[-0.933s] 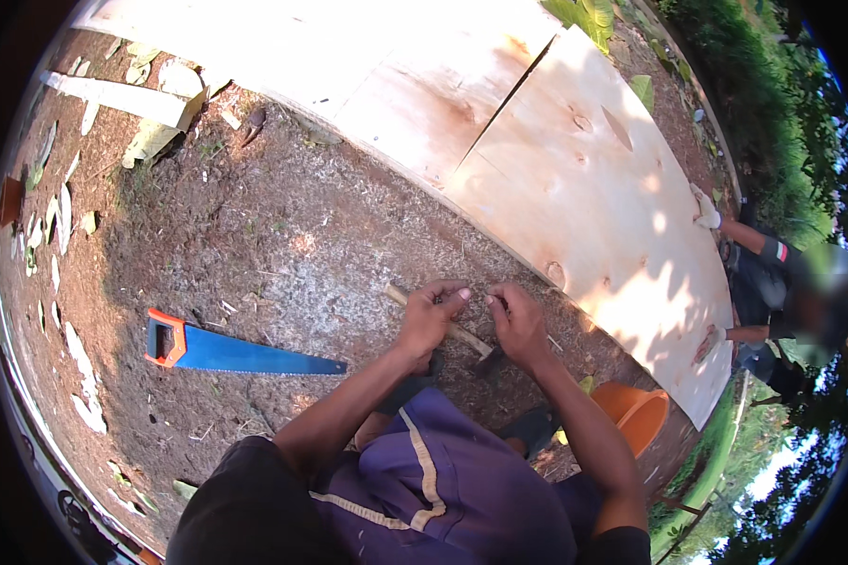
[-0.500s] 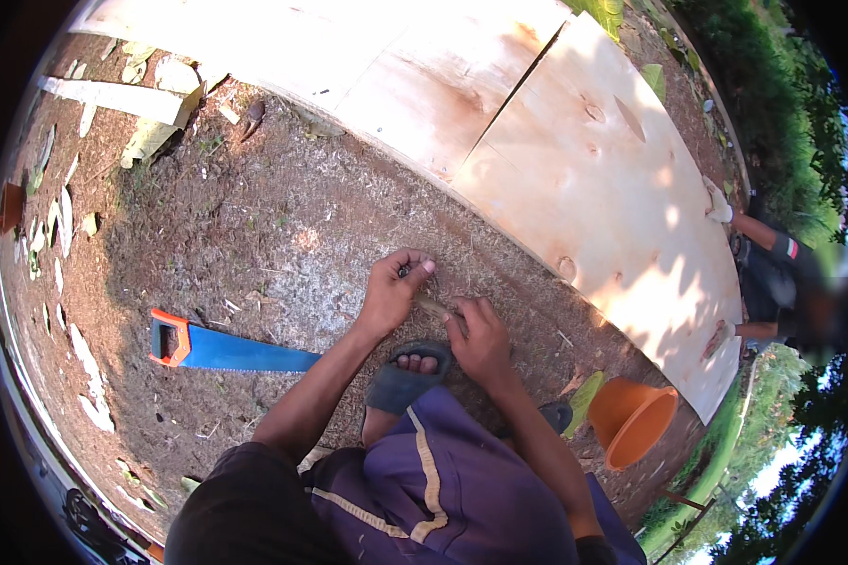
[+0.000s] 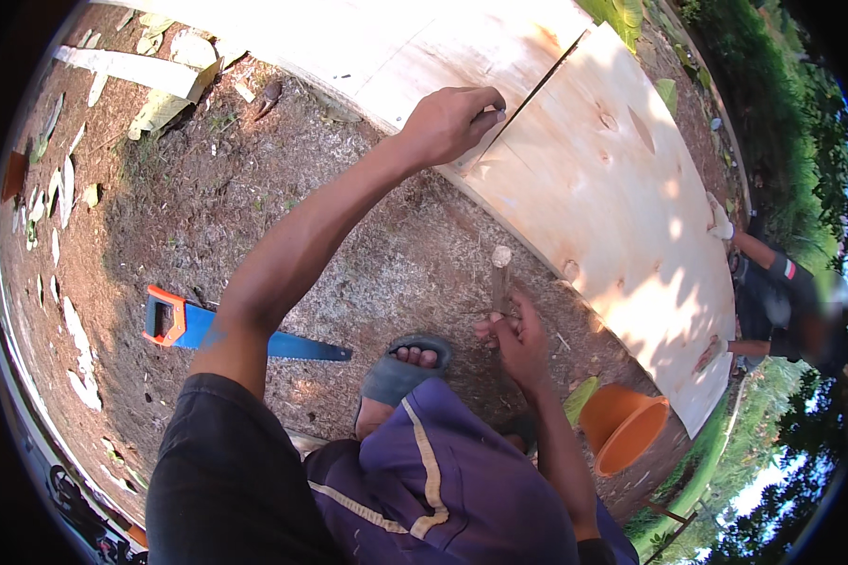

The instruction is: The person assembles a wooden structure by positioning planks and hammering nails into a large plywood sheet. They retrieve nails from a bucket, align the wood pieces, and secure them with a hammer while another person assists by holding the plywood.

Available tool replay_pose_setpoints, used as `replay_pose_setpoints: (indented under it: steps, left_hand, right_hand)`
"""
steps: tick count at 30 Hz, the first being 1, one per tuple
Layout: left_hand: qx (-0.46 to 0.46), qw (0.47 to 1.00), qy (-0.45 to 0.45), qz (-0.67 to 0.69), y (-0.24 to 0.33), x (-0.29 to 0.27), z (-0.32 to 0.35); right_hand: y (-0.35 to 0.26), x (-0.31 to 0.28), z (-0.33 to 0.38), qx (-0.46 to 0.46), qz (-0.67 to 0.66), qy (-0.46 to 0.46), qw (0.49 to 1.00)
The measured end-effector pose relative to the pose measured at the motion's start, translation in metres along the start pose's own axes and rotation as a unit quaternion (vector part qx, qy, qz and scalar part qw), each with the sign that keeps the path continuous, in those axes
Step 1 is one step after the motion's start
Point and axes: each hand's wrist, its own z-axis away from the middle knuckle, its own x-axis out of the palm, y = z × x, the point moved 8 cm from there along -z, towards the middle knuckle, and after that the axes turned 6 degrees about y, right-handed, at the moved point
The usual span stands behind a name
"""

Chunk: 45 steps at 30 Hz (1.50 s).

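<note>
My left hand [image 3: 454, 124] is reached out over the pale plywood sheet [image 3: 622, 188], beside the dark straight slit that runs through it. Its thumb and fingers are pinched together; anything between them is too small or hidden to name. Lower down, my right hand [image 3: 518, 341] grips a short wooden stick [image 3: 499, 282] held above the dirt, its pale round end pointing away from me. On the ground to the left lies a hand saw [image 3: 226, 330] with a blue blade and an orange and black handle, partly covered by my left forearm.
An orange bucket [image 3: 622, 428] lies tilted at the right. Across the sheet, a co-worker's gloved hands [image 3: 721, 221] rest on its far edge. Dry leaves and a pale plank [image 3: 127, 66] lie on the ground at the far left. My sandalled foot [image 3: 405, 372] is below my hands.
My left hand has moved up and away from my right hand, onto the plywood by the slit. My right hand has shifted slightly right, and the stick now points away from me.
</note>
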Motion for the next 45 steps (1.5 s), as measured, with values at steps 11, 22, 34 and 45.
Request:
replay_pose_setpoints:
  steps: [11,22,34,45]
  left_hand:
    - [0.164,0.963,-0.153,-0.150,-0.008,0.071,-0.013]
    - [0.152,0.971,-0.137,-0.127,-0.012,0.066,-0.019]
    - [0.141,0.969,-0.139,-0.144,-0.016,0.068,-0.016]
    - [0.123,0.977,-0.131,-0.112,-0.015,0.061,-0.017]
  right_hand:
    - [-0.039,0.005,0.010,0.013,0.160,-0.107,0.981]
    - [-0.076,-0.008,-0.017,-0.332,0.434,-0.060,0.836]
    - [-0.125,-0.002,-0.037,-0.467,0.553,-0.122,0.679]
    - [-0.123,-0.035,-0.039,-0.286,0.116,0.057,0.949]
